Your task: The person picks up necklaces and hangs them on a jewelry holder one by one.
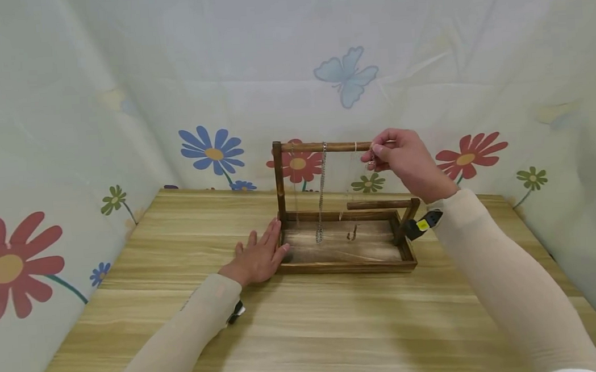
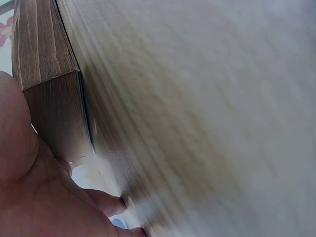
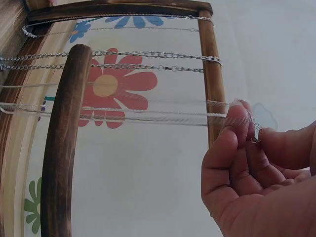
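Observation:
A dark wooden jewelry stand has a tray (image 1: 349, 269), a tall upper bar (image 1: 342, 147) and a shorter lower bar (image 1: 376, 205). My left hand (image 1: 258, 258) rests against the tray's left end with its fingers extended. At the upper bar's right end, my right hand (image 1: 404, 158) pinches a thin silver necklace by a small metal end piece (image 3: 256, 133). Its fine strands run from my fingertips toward the tray. Over the upper bar hang a thicker silver chain (image 1: 321, 179), a very thin necklace (image 1: 295, 186) at the left, and a pale one (image 1: 355, 146) near my right hand.
The stand sits on a wood-grain table (image 1: 317, 327) near its back edge. Behind it hangs a pale curtain (image 1: 271, 85) printed with flowers and a butterfly. The lower bar's post (image 1: 405, 219) rises at the tray's right end, below my right wrist.

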Demonstrator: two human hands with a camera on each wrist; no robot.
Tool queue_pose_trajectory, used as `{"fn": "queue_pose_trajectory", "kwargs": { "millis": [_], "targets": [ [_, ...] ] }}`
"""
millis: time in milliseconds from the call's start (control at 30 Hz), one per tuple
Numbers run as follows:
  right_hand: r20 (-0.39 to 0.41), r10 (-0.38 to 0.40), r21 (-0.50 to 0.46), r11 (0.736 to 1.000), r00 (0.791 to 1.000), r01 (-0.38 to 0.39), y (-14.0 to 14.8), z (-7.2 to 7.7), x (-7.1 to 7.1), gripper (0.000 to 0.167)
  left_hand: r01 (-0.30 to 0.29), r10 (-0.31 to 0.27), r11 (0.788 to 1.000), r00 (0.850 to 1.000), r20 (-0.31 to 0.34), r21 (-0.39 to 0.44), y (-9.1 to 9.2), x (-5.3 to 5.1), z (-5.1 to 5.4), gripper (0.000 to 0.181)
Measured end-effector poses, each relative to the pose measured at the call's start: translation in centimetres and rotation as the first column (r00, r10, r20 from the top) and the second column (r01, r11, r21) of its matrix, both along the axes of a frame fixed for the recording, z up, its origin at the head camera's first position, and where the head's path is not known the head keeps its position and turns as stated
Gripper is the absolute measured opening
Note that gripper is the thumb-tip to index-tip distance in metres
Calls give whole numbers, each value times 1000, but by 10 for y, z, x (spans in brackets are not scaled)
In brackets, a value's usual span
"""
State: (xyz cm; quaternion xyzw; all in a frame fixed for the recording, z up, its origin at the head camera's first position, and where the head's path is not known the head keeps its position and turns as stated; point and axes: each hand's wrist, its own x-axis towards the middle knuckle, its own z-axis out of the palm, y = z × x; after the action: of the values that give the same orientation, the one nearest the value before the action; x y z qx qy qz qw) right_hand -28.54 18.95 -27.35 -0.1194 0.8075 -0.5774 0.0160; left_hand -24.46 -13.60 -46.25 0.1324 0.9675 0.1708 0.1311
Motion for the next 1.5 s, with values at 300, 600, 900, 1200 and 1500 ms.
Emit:
{"fn": "queue_pose_trajectory", "kwargs": {
  "millis": [300,600,900,1200,1500],
  "targets": [
    [47,-48,-80,995,998,52,19,8,-3,17,3,-3,1000,1000,6,-2,-1,1,1,73],
    [43,-86,-230,969,995,94,43,25,-6,13,5,-5,1000,1000,0,-6,0,1,2,73],
    [98,-109,-291,947,989,133,62,27,-14,19,7,-7,1000,1000,5,-2,0,2,2,73],
    [104,-140,-248,955,985,162,58,22,-26,18,8,-8,1000,1000,14,7,1,3,2,73],
    [48,-100,-152,983,994,107,44,23,-34,17,3,-3,1000,1000,3,10,-1,1,0,73]
  ]
}}
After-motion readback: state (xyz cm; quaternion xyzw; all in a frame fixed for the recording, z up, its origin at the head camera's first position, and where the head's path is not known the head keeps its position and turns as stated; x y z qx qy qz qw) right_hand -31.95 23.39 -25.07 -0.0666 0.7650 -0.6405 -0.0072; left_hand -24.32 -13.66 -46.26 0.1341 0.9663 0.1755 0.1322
